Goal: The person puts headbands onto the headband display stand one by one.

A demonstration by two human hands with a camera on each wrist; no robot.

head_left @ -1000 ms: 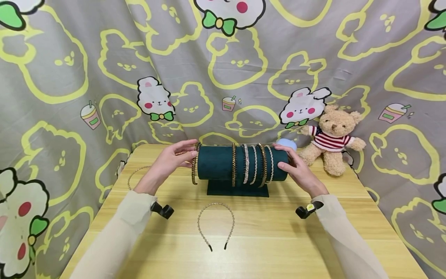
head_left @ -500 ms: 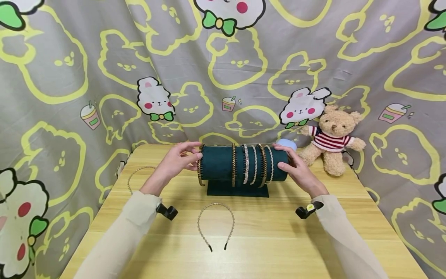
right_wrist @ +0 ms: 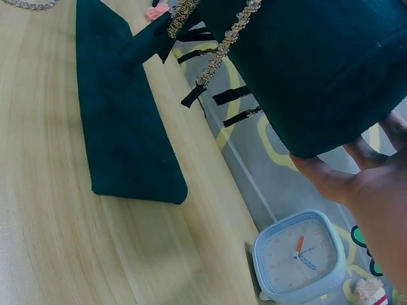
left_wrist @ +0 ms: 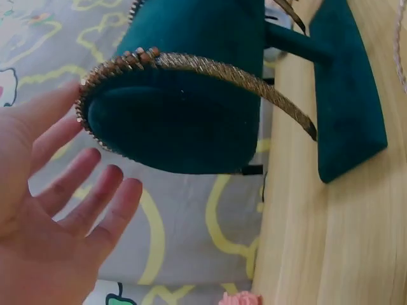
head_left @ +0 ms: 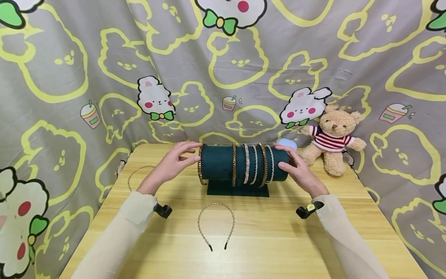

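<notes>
A dark green velvet headband stand [head_left: 217,162], a horizontal roll on a flat base, stands at mid-table in the head view. Around its left end sits a bronze beaded headband [left_wrist: 210,71]. My left hand [head_left: 172,162] is beside that end, fingers extended and spread, with index finger and thumb tips at the headband's edge; whether they touch it is unclear. Several more gold and silver headbands [head_left: 246,164] circle the roll's right half. My right hand [head_left: 299,170] grips the roll's right end, thumb in front and fingers over the top.
A thin beaded headband [head_left: 216,204] lies on the wooden table [head_left: 265,240] in front of the stand. Another headband [head_left: 134,173] lies partly behind my left forearm. Behind my right hand are a pale blue clock [right_wrist: 299,257] and a teddy bear [head_left: 332,139]. Patterned cloth hangs behind.
My left hand slid the bronze headband rightward onto the roll's left end. Its fingers have since straightened and loosened at the headband. My right hand has stayed on the roll's right end.
</notes>
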